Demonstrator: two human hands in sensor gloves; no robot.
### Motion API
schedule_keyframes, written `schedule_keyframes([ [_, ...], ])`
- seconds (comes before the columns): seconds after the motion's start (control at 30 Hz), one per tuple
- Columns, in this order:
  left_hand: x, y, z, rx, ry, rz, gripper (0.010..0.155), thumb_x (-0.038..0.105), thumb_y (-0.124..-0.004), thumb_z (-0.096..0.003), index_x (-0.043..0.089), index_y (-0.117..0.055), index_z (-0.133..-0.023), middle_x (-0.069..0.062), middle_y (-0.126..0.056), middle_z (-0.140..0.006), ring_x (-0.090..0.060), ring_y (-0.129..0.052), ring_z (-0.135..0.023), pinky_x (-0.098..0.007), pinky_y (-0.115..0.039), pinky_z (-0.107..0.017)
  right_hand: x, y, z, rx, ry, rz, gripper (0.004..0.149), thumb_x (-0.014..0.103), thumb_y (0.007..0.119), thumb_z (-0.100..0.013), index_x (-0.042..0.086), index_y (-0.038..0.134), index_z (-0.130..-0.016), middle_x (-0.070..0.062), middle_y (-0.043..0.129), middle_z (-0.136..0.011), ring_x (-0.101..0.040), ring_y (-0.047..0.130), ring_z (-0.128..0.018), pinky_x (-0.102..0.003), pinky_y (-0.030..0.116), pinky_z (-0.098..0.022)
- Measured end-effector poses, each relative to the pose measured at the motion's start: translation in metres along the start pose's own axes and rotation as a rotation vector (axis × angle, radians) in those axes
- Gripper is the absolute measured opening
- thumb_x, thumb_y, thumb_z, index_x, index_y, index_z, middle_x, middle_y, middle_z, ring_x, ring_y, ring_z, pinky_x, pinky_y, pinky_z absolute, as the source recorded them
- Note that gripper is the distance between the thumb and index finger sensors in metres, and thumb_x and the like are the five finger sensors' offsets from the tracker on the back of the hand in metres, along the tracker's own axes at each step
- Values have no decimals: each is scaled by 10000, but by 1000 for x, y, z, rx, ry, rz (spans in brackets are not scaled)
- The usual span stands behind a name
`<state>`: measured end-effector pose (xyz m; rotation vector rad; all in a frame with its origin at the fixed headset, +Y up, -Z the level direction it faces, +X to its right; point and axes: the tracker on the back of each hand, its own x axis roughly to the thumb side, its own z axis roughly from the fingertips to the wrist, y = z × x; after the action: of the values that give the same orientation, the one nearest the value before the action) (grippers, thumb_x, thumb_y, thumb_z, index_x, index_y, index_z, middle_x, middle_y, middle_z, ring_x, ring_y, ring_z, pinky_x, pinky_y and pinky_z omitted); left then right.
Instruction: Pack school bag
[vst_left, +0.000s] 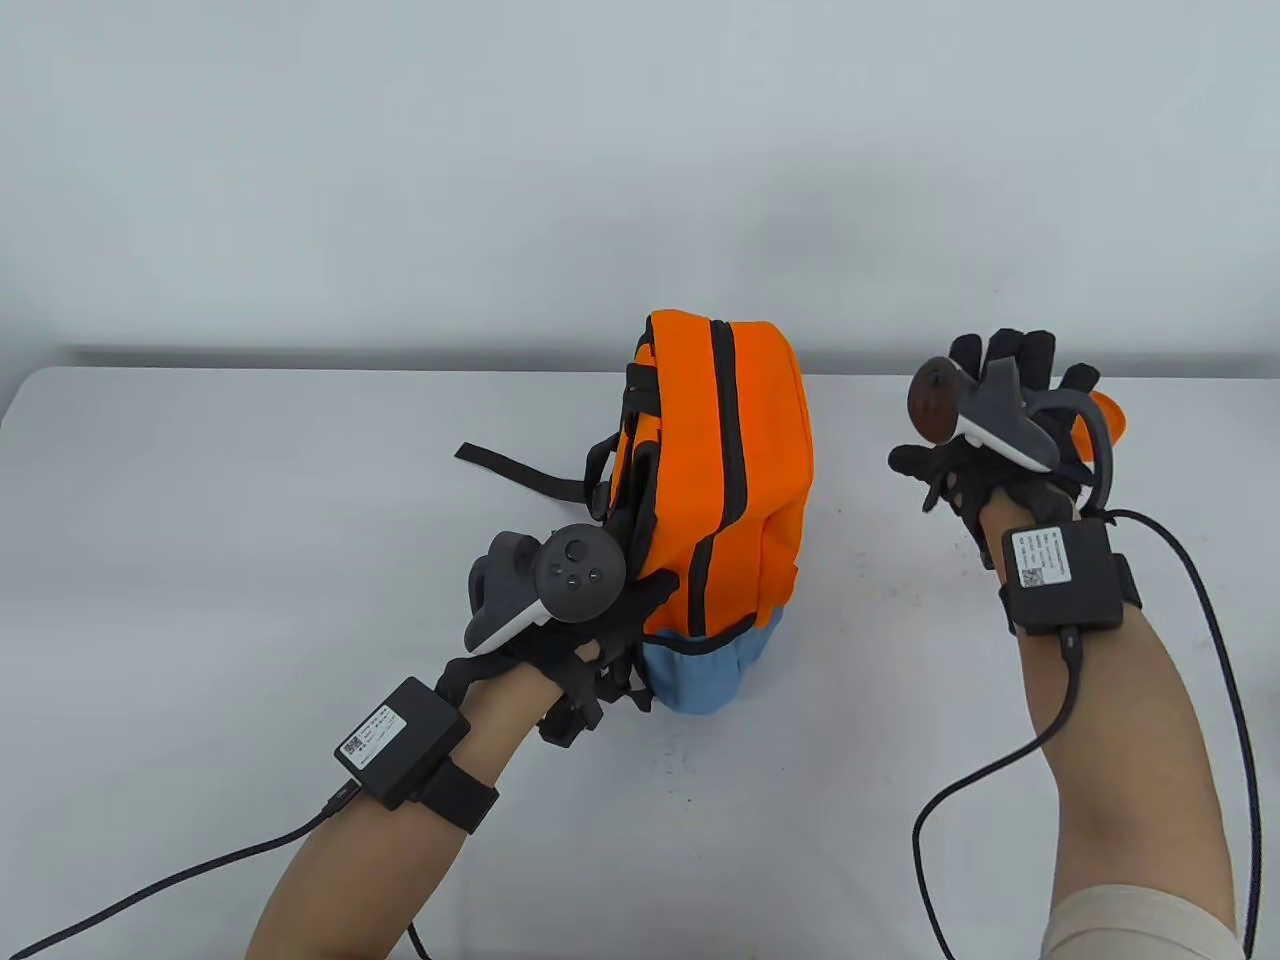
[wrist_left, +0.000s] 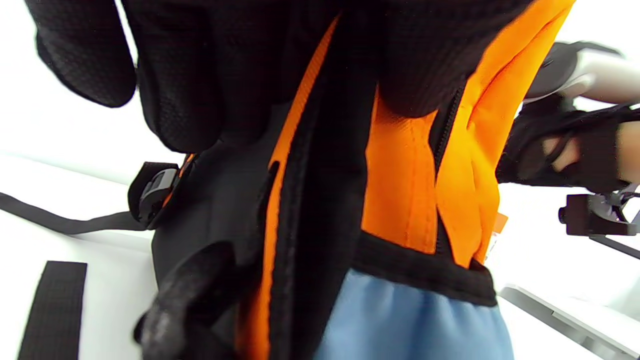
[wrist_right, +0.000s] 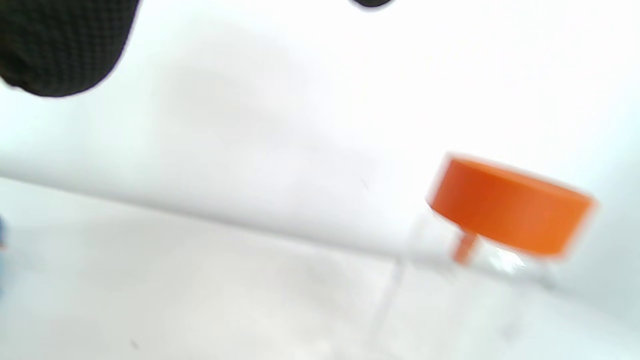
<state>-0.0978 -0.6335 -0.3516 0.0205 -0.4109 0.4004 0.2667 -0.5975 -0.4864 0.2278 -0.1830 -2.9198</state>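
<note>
Bag (vst_left: 735, 470) stands upright mid-table (vst_left: 250, 520), orange body, blue pocket (vst_left: 705, 675) at its base, black zip running over the top, zipped. One loose strap (vst_left: 520, 470) trails left on the table.

My left hand (vst_left: 590, 610) grips the bag's near left side by the strap edge; in the left wrist view my fingers (wrist_left: 170, 75) curl over the black trim from above.

My right hand (vst_left: 1000, 420) is raised to the right of the bag, well apart from it, fingers spread, holding nothing. Just beyond it stands a clear bottle with an orange cap (wrist_right: 510, 205), blurred in the right wrist view. Hand not touching it.
</note>
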Motion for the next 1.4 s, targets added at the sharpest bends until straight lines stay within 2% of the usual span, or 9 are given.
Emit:
schedule_keyframes([
  [0.23, -3, -1, 1, -23, -9, 16, 805, 484, -751, -594, -94, -611, -1135, -322, -852, -1048, -594, -905, -896, -797, -701, -668, -34, 36, -42, 182, 233, 68, 1259, 683, 776, -278, 51, -38, -1001, -388, -53, -1047, -610, -26, -897, -875, 169, -552],
  [0.37, -4, 0, 0, -44, -3, 39, 795, 466, -750, -596, -103, -607, -1133, -339, -838, -1052, -605, -894, -902, -803, -693, -667, -48, 58, -48, 199, 280, -24, 1247, 668, 776, -300, 40, -56, -984, -424, 17, -1049, -677, 164, -923, -877, 412, -577],
  [0.47, -3, -1, -1, -44, -8, 30, 794, 461, -747, -598, -106, -605, -1134, -342, -820, -1065, -617, -879, -912, -807, -689, -668, -45, 51, -46, -29, 285, 92, 1116, 553, 878, -302, -40, 277, -1032, -490, 366, -1032, -721, 522, -877, -709, 773, -527],
  [0.53, -1, -1, -3, -49, -9, 30, 793, 460, -748, -597, -106, -606, -1134, -349, -818, -1064, -617, -881, -910, -808, -688, -667, -44, 49, -43, -18, 283, 96, 1062, 487, 906, -309, -47, 329, -1024, -462, 429, -1028, -682, 609, -866, -660, 824, -509],
  [0.77, -1, -1, -2, -45, 10, 12, 806, 482, -760, -593, -109, -621, -1124, -344, -840, -1045, -611, -901, -888, -800, -697, -663, -36, 29, -26, 53, 197, 46, 942, 466, 981, -271, 39, 581, -1009, -413, 626, -986, -567, 826, -764, -568, 924, -425],
  [1.0, 1, 7, 8, 12, 71, -177, 1073, 639, -787, -543, -172, -452, -1161, -421, -694, -1108, -645, -840, -925, -787, -688, -678, -26, 26, 1, 149, 40, 38, 1064, 501, 1005, -255, 90, 443, -1060, -318, 566, -1068, -479, 878, -743, -521, 940, -400],
  [1.1, 3, 6, 11, 32, 52, -169, 991, 607, -796, -549, -126, -525, -1159, -383, -750, -1094, -619, -868, -911, -777, -701, -676, -23, 29, 13, 118, -28, 8, 1059, 500, 994, -260, 101, 427, -1060, -295, 516, -1081, -458, 896, -693, -478, 942, -372],
  [1.2, 5, 4, 15, 93, -13, -157, 867, 566, -813, -554, -70, -650, -1120, -318, -854, -1039, -566, -944, -857, -755, -741, -662, -26, 26, 25, -17, -63, -102, 1035, 558, 1036, -190, 45, 626, -990, -313, 802, -903, -410, 1002, -497, -452, 970, -220],
  [1.4, 2, 2, 14, 63, -12, -83, 795, 513, -809, -567, -68, -687, -1097, -290, -916, -987, -517, -1003, -802, -725, -779, -649, -5, -7, 73, 12, -244, -106, 1042, 551, 1055, -188, 14, 641, -979, -304, 825, -900, -416, 1003, -488, -459, 961, -216],
])
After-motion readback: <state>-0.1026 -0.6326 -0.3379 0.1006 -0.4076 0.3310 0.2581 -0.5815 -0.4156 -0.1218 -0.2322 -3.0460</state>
